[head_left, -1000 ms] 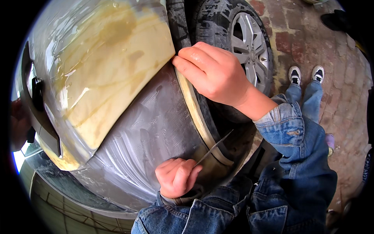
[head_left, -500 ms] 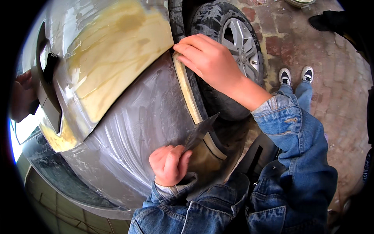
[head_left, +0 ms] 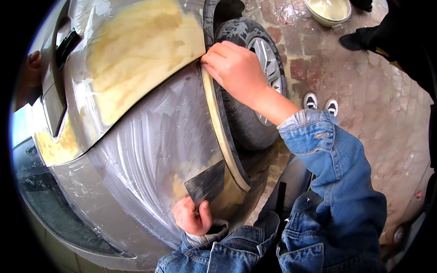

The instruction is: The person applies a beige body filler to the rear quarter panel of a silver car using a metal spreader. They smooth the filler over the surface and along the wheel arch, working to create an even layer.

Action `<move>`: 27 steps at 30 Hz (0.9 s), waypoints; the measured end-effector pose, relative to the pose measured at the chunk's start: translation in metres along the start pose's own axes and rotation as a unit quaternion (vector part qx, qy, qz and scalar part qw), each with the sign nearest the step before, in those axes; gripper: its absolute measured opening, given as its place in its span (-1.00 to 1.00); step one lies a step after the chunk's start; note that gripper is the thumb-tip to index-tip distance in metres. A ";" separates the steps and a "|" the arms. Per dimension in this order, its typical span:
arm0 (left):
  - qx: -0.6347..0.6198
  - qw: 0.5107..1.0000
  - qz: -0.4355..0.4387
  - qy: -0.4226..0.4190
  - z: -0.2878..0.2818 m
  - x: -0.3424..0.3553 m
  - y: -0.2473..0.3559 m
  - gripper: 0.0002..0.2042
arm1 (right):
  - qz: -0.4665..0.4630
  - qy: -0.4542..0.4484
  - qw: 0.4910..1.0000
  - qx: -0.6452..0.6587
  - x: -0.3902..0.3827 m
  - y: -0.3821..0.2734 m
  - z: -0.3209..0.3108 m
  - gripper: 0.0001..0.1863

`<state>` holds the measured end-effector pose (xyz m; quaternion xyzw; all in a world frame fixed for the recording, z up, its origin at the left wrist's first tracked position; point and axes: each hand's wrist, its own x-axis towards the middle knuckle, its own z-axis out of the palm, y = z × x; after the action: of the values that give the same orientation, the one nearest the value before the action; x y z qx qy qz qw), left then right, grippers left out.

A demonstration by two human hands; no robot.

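In the head view, the left hand, low in the middle of the frame, has a narrow grip on one corner of a dark square sheet. The sheet is below centre, over the lower part of a streaked grey panel; whether it touches the panel, I cannot tell. The right hand, at upper centre, has its fingertips drawn together at the top end of a pale yellow strip; whether its grip pinches anything is hidden. Upper left is a yellow patch, and right of the strip stands a wheel.

Compared with half a second ago, the sheet has turned to show more of its broad face, and the right hand remains by the strip's top end. A bowl at upper right, previously cut off by the edge, now shows more fully.
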<state>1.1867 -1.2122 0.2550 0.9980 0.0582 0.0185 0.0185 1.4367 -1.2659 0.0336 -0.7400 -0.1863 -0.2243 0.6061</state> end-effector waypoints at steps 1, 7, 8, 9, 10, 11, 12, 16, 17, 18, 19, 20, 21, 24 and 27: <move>-0.016 0.999 -0.025 0.017 0.004 -0.004 0.001 -0.82 | -0.018 0.001 1.000 -0.008 0.004 0.001 0.002 -0.93; -0.031 0.994 -0.086 0.062 0.007 -0.034 -0.001 -0.81 | -0.116 -0.016 0.989 -0.095 -0.005 0.008 0.011 -0.87; -0.018 0.993 -0.089 0.070 0.001 -0.042 -0.002 -0.79 | -0.136 -0.007 0.986 -0.097 -0.005 0.009 0.015 -0.84; -0.022 0.992 -0.067 0.104 0.003 -0.046 -0.006 -0.79 | -0.139 -0.009 0.985 -0.100 -0.004 0.012 0.013 -0.84; -0.008 0.989 -0.085 0.119 0.001 -0.050 -0.006 -0.80 | -0.143 -0.010 0.984 -0.102 -0.003 0.015 0.012 -0.83; 0.006 0.985 -0.103 0.135 0.000 -0.054 -0.006 -0.80 | -0.146 -0.011 0.984 -0.104 0.000 0.017 0.011 -0.82; -0.002 0.985 -0.114 0.130 -0.005 -0.057 -0.007 -0.80 | -0.128 -0.030 0.988 -0.083 -0.002 0.016 0.010 -0.81; 0.022 0.975 -0.143 0.169 -0.004 -0.067 -0.013 -0.77 | -0.036 -0.010 0.999 0.012 -0.010 0.007 0.008 -0.83; 0.026 0.975 -0.141 0.170 -0.003 -0.066 -0.014 -0.77 | -0.006 0.002 0.999 0.037 -0.012 0.004 0.008 -0.85; 0.028 0.975 -0.141 0.170 -0.002 -0.067 -0.014 -0.77 | 0.026 0.011 0.998 0.061 -0.015 0.001 0.008 -0.86; 0.029 0.974 -0.144 0.173 0.000 -0.068 -0.014 -0.76 | 0.058 0.020 0.995 0.084 -0.017 -0.003 0.007 -0.88; 0.028 0.973 -0.146 0.177 0.002 -0.068 -0.014 -0.75 | 0.112 0.018 0.986 0.120 -0.020 -0.009 0.005 -0.94; 0.028 0.972 -0.144 0.182 0.003 -0.066 -0.015 -0.75 | 0.117 0.026 0.984 0.129 -0.019 -0.010 0.004 -0.94; 0.060 0.970 -0.136 0.193 0.005 -0.070 -0.019 -0.73 | 0.152 0.025 0.978 0.142 -0.017 -0.009 0.000 -0.93; 0.067 0.969 -0.122 0.202 0.005 -0.071 -0.021 -0.73 | 0.293 -0.038 0.939 0.175 -0.008 -0.015 -0.005 -0.88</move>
<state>1.1138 -1.1999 0.2462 0.9579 0.1834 0.2130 -0.0584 1.4219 -1.2680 0.0421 -0.6522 -0.0198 0.0275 0.7573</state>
